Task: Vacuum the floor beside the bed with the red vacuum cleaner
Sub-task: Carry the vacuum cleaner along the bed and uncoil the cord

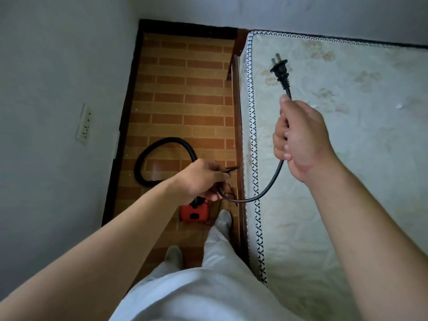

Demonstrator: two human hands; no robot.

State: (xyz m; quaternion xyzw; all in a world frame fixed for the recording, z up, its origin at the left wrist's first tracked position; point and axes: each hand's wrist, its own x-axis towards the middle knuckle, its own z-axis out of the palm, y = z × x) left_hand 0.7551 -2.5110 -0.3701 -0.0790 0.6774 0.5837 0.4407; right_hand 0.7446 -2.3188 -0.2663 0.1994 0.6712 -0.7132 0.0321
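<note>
A small red vacuum cleaner (194, 212) stands on the brick-patterned floor (183, 105) beside the bed, partly hidden under my left hand. Its black hose (148, 154) loops on the floor toward the wall. My right hand (298, 137) grips the black power cord (268, 188) over the mattress, with the two-pin plug (280, 70) sticking up above my fist. The cord sags in a curve down to my left hand (203, 179), which holds it above the vacuum cleaner.
The bare mattress (347, 135) on a dark wooden frame fills the right side. A white wall socket strip (84, 123) sits on the left wall. My feet (222, 220) stand on the narrow floor strip between wall and bed, just behind the vacuum.
</note>
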